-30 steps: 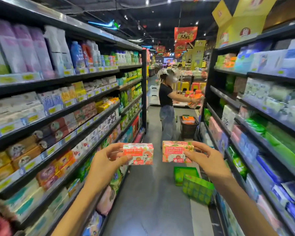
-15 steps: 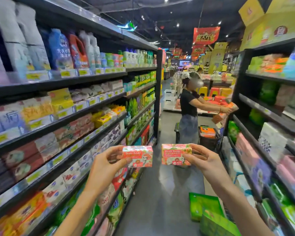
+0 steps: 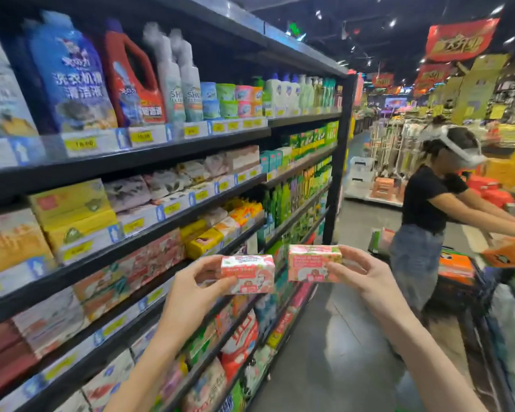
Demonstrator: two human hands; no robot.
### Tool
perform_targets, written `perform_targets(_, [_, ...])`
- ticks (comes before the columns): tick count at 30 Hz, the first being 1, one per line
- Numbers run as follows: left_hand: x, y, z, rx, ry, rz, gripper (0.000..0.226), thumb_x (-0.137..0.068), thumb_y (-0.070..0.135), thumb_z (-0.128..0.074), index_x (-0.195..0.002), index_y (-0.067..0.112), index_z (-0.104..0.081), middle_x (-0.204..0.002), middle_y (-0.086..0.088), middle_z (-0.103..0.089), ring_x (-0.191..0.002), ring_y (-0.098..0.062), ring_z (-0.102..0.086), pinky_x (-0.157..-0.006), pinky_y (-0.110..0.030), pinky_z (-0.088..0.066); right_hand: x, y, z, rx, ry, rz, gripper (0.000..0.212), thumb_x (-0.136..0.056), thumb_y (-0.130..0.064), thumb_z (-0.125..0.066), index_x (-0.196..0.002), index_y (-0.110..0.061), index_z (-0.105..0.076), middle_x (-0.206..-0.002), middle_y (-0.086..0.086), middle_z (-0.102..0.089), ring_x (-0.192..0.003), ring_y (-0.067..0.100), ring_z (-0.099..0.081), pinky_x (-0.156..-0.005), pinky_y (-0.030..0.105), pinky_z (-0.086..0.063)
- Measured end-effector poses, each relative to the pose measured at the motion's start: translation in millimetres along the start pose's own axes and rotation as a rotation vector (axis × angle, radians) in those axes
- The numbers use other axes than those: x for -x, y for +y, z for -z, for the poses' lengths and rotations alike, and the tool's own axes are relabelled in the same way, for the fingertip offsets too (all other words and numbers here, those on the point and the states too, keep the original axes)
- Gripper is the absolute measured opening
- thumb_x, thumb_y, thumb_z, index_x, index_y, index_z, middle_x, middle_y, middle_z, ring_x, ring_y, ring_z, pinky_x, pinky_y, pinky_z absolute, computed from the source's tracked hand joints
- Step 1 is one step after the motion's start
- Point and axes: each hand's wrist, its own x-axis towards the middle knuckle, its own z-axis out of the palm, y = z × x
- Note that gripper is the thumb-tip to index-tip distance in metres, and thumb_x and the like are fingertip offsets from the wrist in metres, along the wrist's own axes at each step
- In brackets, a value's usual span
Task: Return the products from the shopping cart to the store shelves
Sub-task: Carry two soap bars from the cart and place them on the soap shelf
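Two small pink soap boxes are held up side by side in the aisle, close together but not touching: the left soap box (image 3: 247, 274) is pinched at its near end by the left hand (image 3: 195, 288), and the right soap box (image 3: 313, 263) is gripped by the curled fingers of the right hand (image 3: 366, 278). Both hang in front of the dark shelf unit (image 3: 161, 157) on the left, stocked with detergent bottles (image 3: 131, 81) above and boxed soaps below. Further down the aisle, a person in a black top (image 3: 428, 200) leans over a shopping cart (image 3: 464, 278).
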Motion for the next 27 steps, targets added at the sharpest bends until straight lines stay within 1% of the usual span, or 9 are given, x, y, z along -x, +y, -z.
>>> perform_targets(3, [-30.8, -15.3, -2.2, -0.048, 0.121, 0.022, 0.037, -0.08, 0.022, -0.084, -0.114, 0.027, -0.071, -0.103, 0.016, -0.076, -0.096, -0.002, -0.071, -0.078, -0.019, -0.057, -66.4, 23.0, -13.5, -0.008, -0.107, 0.002, 0.038, -0.082, -0.009, -0.077, -0.118, -0.014, -0.069, -0.106, 0.002, -0.076, -0.095, 0.008, -0.072, -0.07, 0.014, -0.055])
perform_targets(6, [-56.8, -32.3, -2.0, -0.078, 0.242, 0.07, 0.039, -0.078, 0.024, -0.085, -0.114, 0.027, -0.071, -0.105, 0.012, -0.076, -0.1, -0.007, -0.072, -0.083, -0.026, -0.059, -126.6, 42.0, -33.7, 0.002, -0.243, 0.017, 0.037, -0.081, -0.019, -0.079, -0.116, -0.025, -0.069, -0.104, -0.012, -0.076, -0.096, 0.001, -0.07, -0.077, 0.015, -0.054])
perform_targets(8, [-65.5, -40.0, 0.2, -0.125, 0.346, 0.103, 0.04, -0.077, 0.027, -0.086, -0.114, 0.03, -0.071, -0.106, 0.013, -0.076, -0.101, -0.005, -0.071, -0.086, -0.027, -0.058, -163.1, 49.9, -50.7, -0.001, -0.341, 0.03, 0.036, -0.082, -0.019, -0.078, -0.116, -0.026, -0.069, -0.098, -0.02, -0.075, -0.091, -0.004, -0.07, -0.071, 0.008, -0.051])
perform_targets(11, [-67.0, -44.2, 5.9, -0.156, 0.512, 0.173, 0.044, -0.075, 0.031, -0.086, -0.116, 0.032, -0.07, -0.11, 0.015, -0.075, -0.102, -0.001, -0.07, -0.092, -0.031, -0.056, -207.9, 58.5, -84.1, -0.012, -0.503, 0.041, 0.036, -0.083, -0.017, -0.077, -0.117, -0.024, -0.067, -0.096, -0.016, -0.075, -0.086, -0.009, -0.068, -0.066, 0.003, -0.048])
perform_targets(13, [-62.8, -46.0, 11.8, -0.16, 0.61, 0.222, 0.044, -0.076, 0.03, -0.086, -0.117, 0.032, -0.07, -0.111, 0.014, -0.075, -0.103, 0.0, -0.069, -0.094, -0.032, -0.056, -228.6, 65.5, -108.3, -0.006, -0.592, 0.051, 0.038, -0.082, -0.021, -0.078, -0.117, -0.026, -0.066, -0.104, -0.011, -0.073, -0.089, -0.008, -0.068, -0.068, 0.005, -0.049])
perform_targets(17, [-50.4, -50.0, 21.0, -0.208, 0.79, 0.302, 0.042, -0.077, 0.03, -0.085, -0.115, 0.036, -0.069, -0.109, 0.019, -0.073, -0.101, 0.008, -0.066, -0.091, -0.023, -0.052, -249.6, 78.7, -151.8, -0.018, -0.742, 0.048, 0.04, -0.078, -0.031, -0.08, -0.115, -0.035, -0.066, -0.111, -0.013, -0.072, -0.102, 0.004, -0.069, -0.074, 0.012, -0.053])
perform_targets(21, [-43.9, -56.4, 29.2, -0.247, 0.87, 0.362, 0.043, -0.079, 0.029, -0.083, -0.117, 0.037, -0.066, -0.109, 0.023, -0.069, -0.097, 0.019, -0.061, -0.081, -0.009, -0.045, -251.1, 90.9, -188.1, 0.012, -0.833, 0.086, 0.051, -0.076, -0.042, -0.079, -0.124, -0.038, -0.063, -0.122, -0.023, -0.063, -0.107, -0.005, -0.062, -0.084, 0.019, -0.049])
perform_targets(24, [-44.6, -66.3, 38.0, -0.264, 0.889, 0.387, 0.044, -0.08, 0.031, -0.083, -0.121, 0.032, -0.066, -0.11, 0.023, -0.068, -0.097, 0.016, -0.061, -0.077, -0.006, -0.043, -248.1, 96.8, -205.9, 0.036, -0.876, 0.099, 0.053, -0.078, -0.044, -0.077, -0.129, -0.038, -0.06, -0.121, -0.027, -0.06, -0.105, -0.011, -0.058, -0.078, 0.012, -0.043])
perform_targets(27, [-47.6, -78.6, 45.5, -0.26, 0.904, 0.409, 0.045, -0.08, 0.028, -0.083, -0.122, 0.027, -0.067, -0.11, 0.021, -0.069, -0.098, 0.013, -0.062, -0.074, -0.004, -0.045, -246.4, 102.0, -218.5, 0.05, -0.899, 0.105, 0.058, -0.079, -0.045, -0.076, -0.132, -0.031, -0.059, -0.126, -0.02, -0.06, -0.108, -0.009, -0.055, -0.084, 0.019, -0.045])
